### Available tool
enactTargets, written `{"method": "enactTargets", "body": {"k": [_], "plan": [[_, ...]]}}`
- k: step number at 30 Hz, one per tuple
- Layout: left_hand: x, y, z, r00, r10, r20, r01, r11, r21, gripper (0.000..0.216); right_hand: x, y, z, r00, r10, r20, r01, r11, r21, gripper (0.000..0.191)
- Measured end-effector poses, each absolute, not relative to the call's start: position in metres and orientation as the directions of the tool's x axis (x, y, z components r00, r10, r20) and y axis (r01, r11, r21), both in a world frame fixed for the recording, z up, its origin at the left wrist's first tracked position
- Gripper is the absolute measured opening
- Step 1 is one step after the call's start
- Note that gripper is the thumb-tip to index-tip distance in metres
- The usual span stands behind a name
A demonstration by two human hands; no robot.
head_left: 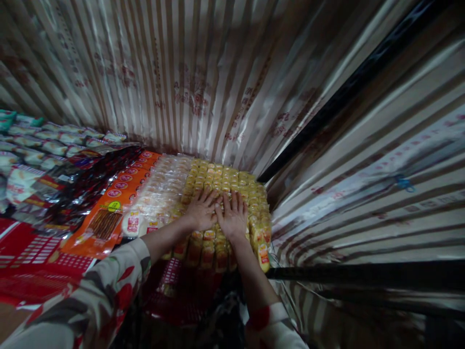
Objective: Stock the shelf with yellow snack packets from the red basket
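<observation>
While my fingers are lying flat and slightly spread, not curled around anything, I am pressing both palms down on the block of small yellow-and-orange wrapped snack packets point(232, 194) that is sitting at the far right corner of the display shelf point(22, 271). My left hand point(201, 210) and my right hand point(232, 216) are touching side by side, index fingers nearly overlapping, on the middle of the block's top layer. The packets under them are looking evenly rowed and level, and the near edge of the block is standing in a neat upright row above the red plastic crate point(174, 286), so I am judging the stacking of this block as nearly finished, with only the pressing and squaring in hand. One packet at the near right corner is leaning outward a little, which I would take as something left to straighten.

Moving outward, my floral red-and-grey sleeves are reaching in from the near edge. Just left of the yellow block, a stack of clear-wrapped pale round cakes point(162, 191) is touching it, and beyond that an orange printed packet of dried brown strips point(109, 220) is lying flat. Further left, dark glossy packets and green-and-white pouches are filling the shelf. Striped shiny plastic sheeting point(203, 72) is hanging behind and to the right.
</observation>
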State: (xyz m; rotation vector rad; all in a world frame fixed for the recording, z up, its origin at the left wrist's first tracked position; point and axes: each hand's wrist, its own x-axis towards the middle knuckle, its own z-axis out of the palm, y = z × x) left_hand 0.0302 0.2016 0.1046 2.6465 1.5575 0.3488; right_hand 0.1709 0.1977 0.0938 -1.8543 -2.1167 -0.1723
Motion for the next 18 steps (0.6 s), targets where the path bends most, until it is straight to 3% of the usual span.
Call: {"method": "enactTargets", "body": {"k": [4,8,12,18], "plan": [[0.031,0.202,0.109,0.456,0.873,0.171,0.861,-0.482,0.163,0.053,0.170,0.193,0.105,-0.097,0.945,0.312,0.969,0.161,-0.186,0.052],[0.032,0.199,0.117,0.427,0.883,0.192,0.871,-0.459,0.176,0.049,0.189,0.172,0.120,-0.088,0.903,0.421,0.955,0.197,-0.222,0.050],[0.032,0.189,0.121,0.409,0.880,0.242,0.874,-0.454,0.172,0.048,0.221,0.138,0.111,0.140,0.852,0.504,0.951,0.027,-0.309,0.052],[0.036,0.169,0.121,0.456,0.833,0.314,0.842,-0.518,0.150,0.046,0.244,0.110,0.069,0.290,0.868,0.404,0.886,-0.084,-0.456,0.063]]}}
